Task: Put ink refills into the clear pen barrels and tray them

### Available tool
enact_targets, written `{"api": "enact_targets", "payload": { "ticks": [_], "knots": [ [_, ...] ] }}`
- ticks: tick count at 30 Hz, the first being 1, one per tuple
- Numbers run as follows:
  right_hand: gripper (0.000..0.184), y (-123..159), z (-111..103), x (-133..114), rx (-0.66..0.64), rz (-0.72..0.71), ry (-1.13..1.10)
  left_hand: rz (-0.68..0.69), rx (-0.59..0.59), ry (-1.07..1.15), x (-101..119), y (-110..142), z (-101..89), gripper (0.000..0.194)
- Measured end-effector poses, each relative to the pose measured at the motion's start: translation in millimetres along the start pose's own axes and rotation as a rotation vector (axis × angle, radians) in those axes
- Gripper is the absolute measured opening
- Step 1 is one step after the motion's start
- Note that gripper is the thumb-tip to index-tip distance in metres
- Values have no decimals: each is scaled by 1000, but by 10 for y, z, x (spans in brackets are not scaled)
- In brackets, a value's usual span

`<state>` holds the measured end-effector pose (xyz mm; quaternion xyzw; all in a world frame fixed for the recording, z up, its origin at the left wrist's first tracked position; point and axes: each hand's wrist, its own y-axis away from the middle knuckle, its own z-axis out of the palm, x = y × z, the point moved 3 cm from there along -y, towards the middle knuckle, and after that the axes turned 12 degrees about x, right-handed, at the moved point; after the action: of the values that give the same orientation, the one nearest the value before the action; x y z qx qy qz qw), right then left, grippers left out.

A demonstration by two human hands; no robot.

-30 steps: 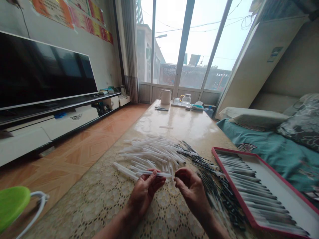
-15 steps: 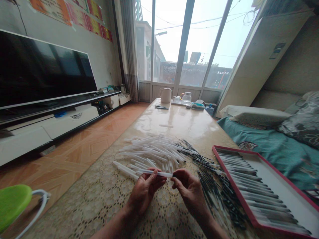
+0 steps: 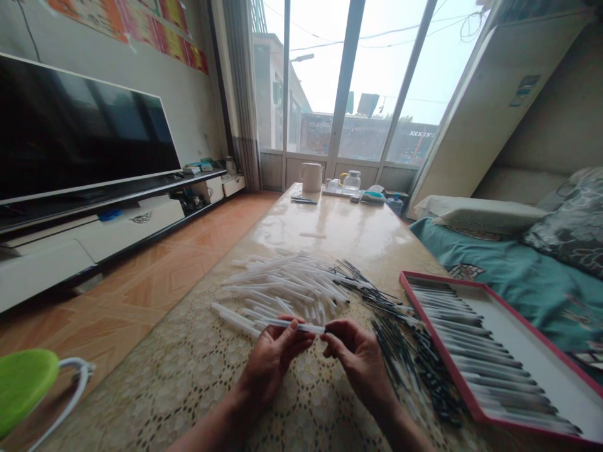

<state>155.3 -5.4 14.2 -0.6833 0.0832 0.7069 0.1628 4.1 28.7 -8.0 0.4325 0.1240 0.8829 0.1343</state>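
Observation:
My left hand pinches a white pen barrel between thumb and fingers, holding it nearly level above the table. At the barrel's right end, my right hand is closed with thumb and forefinger on a small black end piece. Just beyond the hands lies a heap of white pen barrels. Thin dark refills are spread to the right of that heap. Closer in, beside my right forearm, is a pile of black pen caps.
A red-rimmed box on the right holds a row of pens. One white barrel lies farther up the table. At the far end stand a beige jug and a glass pot. A green stool is at lower left.
Both hands keep the same hold on the pen barrel and its black end piece. The whole view has shifted very slightly; nothing on the table has visibly moved.

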Motion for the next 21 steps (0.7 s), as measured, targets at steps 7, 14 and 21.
{"api": "enact_targets", "payload": {
  "ticks": [7, 14, 21],
  "knots": [
    [36, 11, -21, 76, -37, -168, 311, 29, -33, -47, 8, 18, 41, 22],
    [40, 4, -67, 63, -64, -351, 555, 20, -10, -48, 21, 8, 59, 19],
    [31, 0, -78, 73, -93, -356, 614, 40, -54, -78, 22, 8, 91, 18]
  ]
}}
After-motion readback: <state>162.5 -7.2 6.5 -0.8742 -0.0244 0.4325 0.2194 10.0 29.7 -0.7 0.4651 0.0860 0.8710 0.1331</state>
